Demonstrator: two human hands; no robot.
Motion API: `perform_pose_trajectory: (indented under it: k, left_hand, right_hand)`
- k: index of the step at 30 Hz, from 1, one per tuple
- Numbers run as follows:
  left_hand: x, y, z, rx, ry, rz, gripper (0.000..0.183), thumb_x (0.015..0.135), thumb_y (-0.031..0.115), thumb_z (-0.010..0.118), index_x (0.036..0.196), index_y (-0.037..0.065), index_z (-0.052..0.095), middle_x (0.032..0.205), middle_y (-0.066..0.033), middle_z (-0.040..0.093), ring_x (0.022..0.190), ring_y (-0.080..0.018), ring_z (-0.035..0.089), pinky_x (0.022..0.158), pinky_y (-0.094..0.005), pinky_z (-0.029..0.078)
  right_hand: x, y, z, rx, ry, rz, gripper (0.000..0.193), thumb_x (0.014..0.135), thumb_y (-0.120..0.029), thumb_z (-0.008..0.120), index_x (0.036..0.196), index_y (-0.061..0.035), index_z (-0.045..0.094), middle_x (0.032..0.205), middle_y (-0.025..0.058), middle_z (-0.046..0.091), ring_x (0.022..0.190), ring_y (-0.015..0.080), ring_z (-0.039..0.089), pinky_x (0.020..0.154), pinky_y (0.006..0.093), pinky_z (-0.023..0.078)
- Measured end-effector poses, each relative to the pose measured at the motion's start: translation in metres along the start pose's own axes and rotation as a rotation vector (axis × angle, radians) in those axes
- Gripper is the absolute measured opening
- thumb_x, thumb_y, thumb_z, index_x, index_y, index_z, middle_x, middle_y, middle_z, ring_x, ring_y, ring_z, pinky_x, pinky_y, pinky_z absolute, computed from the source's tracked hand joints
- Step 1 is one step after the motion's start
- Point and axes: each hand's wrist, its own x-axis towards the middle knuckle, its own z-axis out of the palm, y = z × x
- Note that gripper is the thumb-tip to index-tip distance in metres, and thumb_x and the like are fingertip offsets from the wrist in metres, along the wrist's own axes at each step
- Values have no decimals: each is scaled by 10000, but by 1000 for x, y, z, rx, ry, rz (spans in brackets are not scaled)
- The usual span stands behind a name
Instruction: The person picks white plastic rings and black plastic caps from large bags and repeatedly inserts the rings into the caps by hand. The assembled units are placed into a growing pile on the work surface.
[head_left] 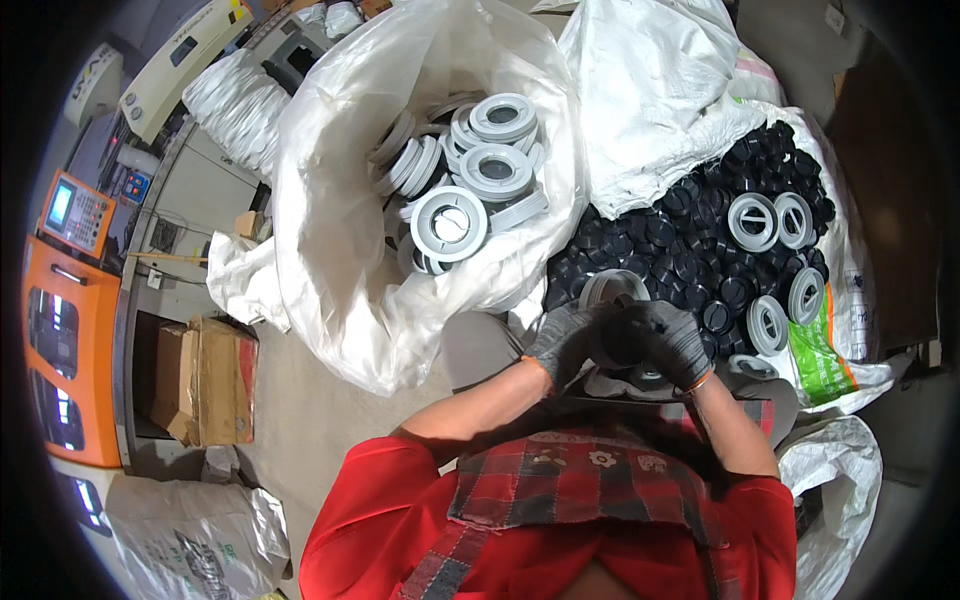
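In front of my lap, both hands wear dark grey gloves with orange cuffs. My left hand point(565, 338) is closed on the edge of a round plastic part point(612, 348) that looks dark in the shade. From the other side, my right hand point(672, 340) curls its fingers over the same part; whether it also pinches a black cap is too dark to make out. Just beyond the hands, a grey plastic ring point(612, 286) rests on a heap of black round caps point(690, 235). More grey rings with crossbars point(753, 222) lie on the heap's right side.
A large white plastic bag point(345, 270) with several grey rings point(448, 224) inside stands open at left. A white woven sack point(660, 90) lies behind the caps. Further left are a cardboard box point(222, 385) and an orange machine point(75, 340) with a control panel point(76, 212).
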Motion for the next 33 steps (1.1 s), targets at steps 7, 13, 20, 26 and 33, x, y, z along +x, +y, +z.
perform_pose_trajectory:
  k: [7, 13, 20, 26, 33]
  left_hand:
    - [-13, 6, 18, -433, -137, -108, 249, 935, 206, 572, 1086, 11, 607, 986, -31, 643, 855, -116, 609, 727, -256, 498]
    - [-17, 16, 16, -319, -66, -84, 292, 925, 251, 605, 1101, 19, 605, 968, -36, 651, 829, -114, 617, 695, -270, 509]
    - [1, 10, -22, -263, -359, -232, 332, 920, 230, 610, 1163, 6, 580, 1035, -68, 647, 928, -134, 607, 796, -279, 506]
    - [-26, 45, 9, 165, -191, 256, 503, 868, 185, 649, 1294, -15, 472, 1228, -154, 562, 1021, -248, 609, 858, -320, 501]
    - [-21, 38, -20, 805, -300, 837, 669, 815, 125, 658, 1393, -1, 345, 1399, -228, 387, 1245, -390, 454, 1010, -395, 401]
  right_hand:
    - [-7, -3, 0, -4, 432, 86, 163, 842, -160, 620, 933, -36, 674, 856, 108, 653, 839, 309, 609, 737, 386, 502]
    - [2, -22, -16, -180, 46, -79, 516, 700, -269, 744, 1125, -52, 549, 1099, 217, 543, 910, 390, 561, 804, 427, 493]
    - [10, -38, -28, 42, -340, -192, 399, 690, -169, 727, 1033, -29, 581, 1063, 207, 569, 944, 395, 554, 783, 418, 490]
    - [-4, -45, -12, -6, 317, -23, 481, 688, -136, 740, 1125, -51, 560, 1078, 167, 587, 970, 352, 576, 839, 398, 484]
    - [16, -3, 8, 739, -7, 129, 504, 863, -333, 646, 1252, -37, 524, 1226, 120, 569, 1087, 241, 564, 974, 339, 440]
